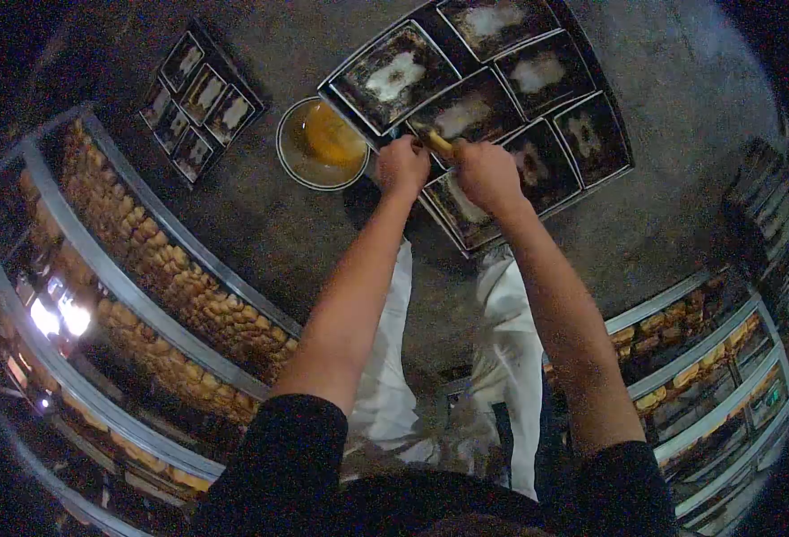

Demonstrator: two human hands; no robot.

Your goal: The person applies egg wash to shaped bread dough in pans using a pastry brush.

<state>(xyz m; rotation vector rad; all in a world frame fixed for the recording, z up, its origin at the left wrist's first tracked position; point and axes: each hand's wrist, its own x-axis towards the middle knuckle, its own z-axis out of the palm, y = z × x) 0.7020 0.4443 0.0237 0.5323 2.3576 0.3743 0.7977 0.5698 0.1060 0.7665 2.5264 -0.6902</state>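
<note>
A set of joined dark metal baking pans lies tilted before me, with worn pale patches on the pan bottoms. My left hand is closed at the near left edge of the pans, apparently gripping the rim. In my right fist is a pale wooden handle, which looks like that of a brush. Its far end points into a pan and is too dark to make out. Just left of the pans stands a round bucket with yellow liquid inside.
Another set of dark pans lies on the floor at the upper left. Metal racks stand on both sides, the left rack full of bread-like pieces and the right rack holding similar pieces. Dark stacked items are at the far right.
</note>
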